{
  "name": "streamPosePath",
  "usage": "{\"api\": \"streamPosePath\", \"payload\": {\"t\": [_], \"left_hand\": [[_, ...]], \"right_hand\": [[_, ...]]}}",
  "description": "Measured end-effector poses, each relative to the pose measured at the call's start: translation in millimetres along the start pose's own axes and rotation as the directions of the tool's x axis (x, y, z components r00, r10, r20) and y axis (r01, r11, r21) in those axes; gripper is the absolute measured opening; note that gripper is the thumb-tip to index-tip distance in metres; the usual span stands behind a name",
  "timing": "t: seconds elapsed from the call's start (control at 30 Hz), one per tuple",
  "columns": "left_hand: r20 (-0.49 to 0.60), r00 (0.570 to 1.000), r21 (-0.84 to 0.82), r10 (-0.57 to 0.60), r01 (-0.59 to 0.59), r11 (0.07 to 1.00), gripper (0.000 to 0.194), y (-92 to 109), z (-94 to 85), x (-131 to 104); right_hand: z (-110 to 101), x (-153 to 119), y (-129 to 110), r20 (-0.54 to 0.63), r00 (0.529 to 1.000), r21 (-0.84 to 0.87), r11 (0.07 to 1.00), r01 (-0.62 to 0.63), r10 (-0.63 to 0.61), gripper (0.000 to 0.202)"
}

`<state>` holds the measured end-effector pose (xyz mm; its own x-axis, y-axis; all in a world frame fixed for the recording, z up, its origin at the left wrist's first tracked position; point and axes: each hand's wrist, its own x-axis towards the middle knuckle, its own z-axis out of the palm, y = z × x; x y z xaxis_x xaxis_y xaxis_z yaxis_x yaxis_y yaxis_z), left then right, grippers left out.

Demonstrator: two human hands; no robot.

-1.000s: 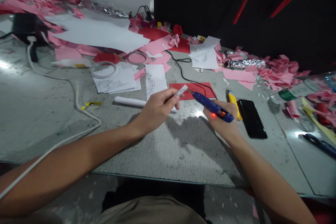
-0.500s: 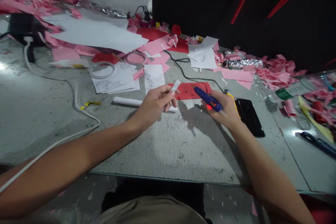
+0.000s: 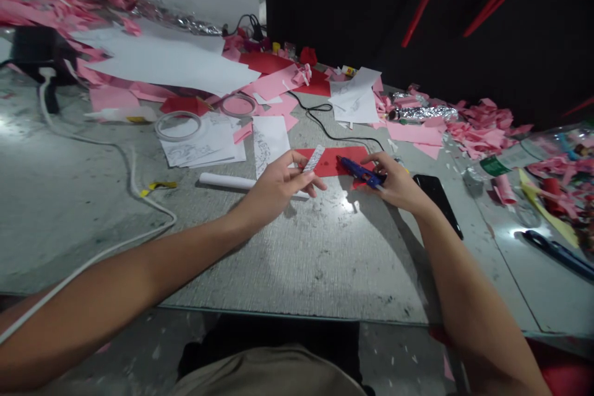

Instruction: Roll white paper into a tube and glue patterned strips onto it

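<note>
My left hand (image 3: 283, 182) pinches a small printed paper strip (image 3: 315, 158) between thumb and fingers, above the left end of a red paper piece (image 3: 329, 163). A blue glue gun (image 3: 362, 172) lies on its side at the right end of that red paper, its nozzle pointing left. My right hand (image 3: 394, 180) has its fingers round the back of the glue gun. Behind my left hand a rolled white paper tube (image 3: 225, 180) lies on the table, partly covered by the hand.
A black phone (image 3: 439, 201) lies right of my right hand. Printed sheets (image 3: 199, 142), a tape roll (image 3: 179, 126) and pink scraps (image 3: 482, 127) lie farther back. A white cable (image 3: 134, 167) crosses the left side; dark-handled scissors (image 3: 557, 250) are far right.
The glue gun has been lowered and tilted flatter, and my right hand's grip has shifted to its back end with the fingers looser. My left hand still holds the strip, turned slightly.
</note>
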<state>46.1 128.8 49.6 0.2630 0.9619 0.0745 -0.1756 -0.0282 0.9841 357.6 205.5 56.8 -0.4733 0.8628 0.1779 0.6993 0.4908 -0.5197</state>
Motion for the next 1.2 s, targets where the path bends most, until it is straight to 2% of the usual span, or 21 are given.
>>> {"api": "streamPosePath", "payload": {"t": [0.1,0.23,0.3,0.37,0.4,0.43,0.47,0.53,0.63,0.8,0.9,0.97,1.0,1.03,1.1,1.17,1.2], "left_hand": [[-0.025,1.0,-0.001,0.006,-0.006,1.0,0.023,0,-0.2,0],[-0.066,0.998,-0.09,0.01,-0.016,0.996,0.027,1,3.4,1],[-0.097,0.995,-0.075,0.024,-0.032,0.997,0.026,2,5.6,0],[-0.132,0.99,-0.049,0.041,-0.048,0.998,0.023,4,7.5,-2],[-0.138,0.989,-0.048,0.046,-0.053,0.997,0.021,6,8.4,-3],[-0.134,0.99,-0.06,0.05,-0.058,0.997,0.019,8,9.3,-5],[-0.12,0.991,-0.075,0.054,-0.064,0.995,0.019,10,10.2,-6],[-0.083,0.995,-0.082,0.057,-0.064,0.995,0.018,14,12.1,-9],[-0.044,0.999,-0.027,0.02,-0.021,0.999,0.02,17,14.8,-11],[0.039,0.999,0.107,-0.031,0.026,0.994,0.02,14,11.6,-9],[-0.023,1.0,0.238,-0.003,0.009,0.971,0.026,15,-2.1,0],[-0.058,0.994,0.453,0.088,-0.052,0.89,0.033,17,-16.1,8],[-0.012,0.989,0.591,0.148,-0.113,0.799,0.033,18,-23.7,12],[0.092,0.977,0.696,0.192,-0.201,0.69,0.034,18,-31.1,16],[0.265,0.951,0.814,0.157,-0.308,0.493,0.039,16,-43.8,22],[0.338,0.939,0.869,0.067,-0.339,0.362,0.038,13,-52.0,25],[0.35,0.936,0.881,0.028,-0.339,0.331,0.033,12,-54.2,25]], "right_hand": [[-5,-3,1,0.103,0.995,0.077,0.997,0.011,-0.019,0.063],[-13,-10,-11,0.191,0.981,0.028,0.999,0.026,-0.031,0.085],[-12,-13,-27,0.125,0.99,-0.001,0.998,0.061,-0.061,0.082],[-3,-16,-48,-0.056,0.991,0.003,0.992,0.126,-0.125,0.073],[4,-18,-59,-0.151,0.976,0.028,0.987,0.161,-0.155,0.065],[12,-20,-70,-0.232,0.958,0.098,0.976,0.195,-0.168,0.054],[22,-22,-80,-0.248,0.96,0.211,0.96,0.183,-0.129,0.043],[41,-27,-95,-0.22,0.975,0.467,0.877,0.115,-0.011,0.028],[64,-33,-108,-0.116,0.989,0.721,0.693,0.024,0.087,0.032],[78,-32,-110,-0.009,0.976,0.882,0.461,-0.095,0.218,0.015],[75,-26,-104,0.021,0.944,0.934,0.329,-0.135,0.329,0.017],[70,-21,-99,0.019,0.921,0.951,0.276,-0.136,0.39,0.02],[67,-19,-97,0.021,0.915,0.954,0.266,-0.139,0.403,0.021],[63,-17,-95,0.028,0.913,0.954,0.261,-0.146,0.407,0.021],[57,-15,-92,0.061,0.915,0.951,0.254,-0.174,0.398,0.022],[53,-14,-90,0.11,0.92,0.949,0.235,-0.21,0.377,0.022],[51,-14,-89,0.137,0.922,0.947,0.226,-0.229,0.363,0.022]]}}
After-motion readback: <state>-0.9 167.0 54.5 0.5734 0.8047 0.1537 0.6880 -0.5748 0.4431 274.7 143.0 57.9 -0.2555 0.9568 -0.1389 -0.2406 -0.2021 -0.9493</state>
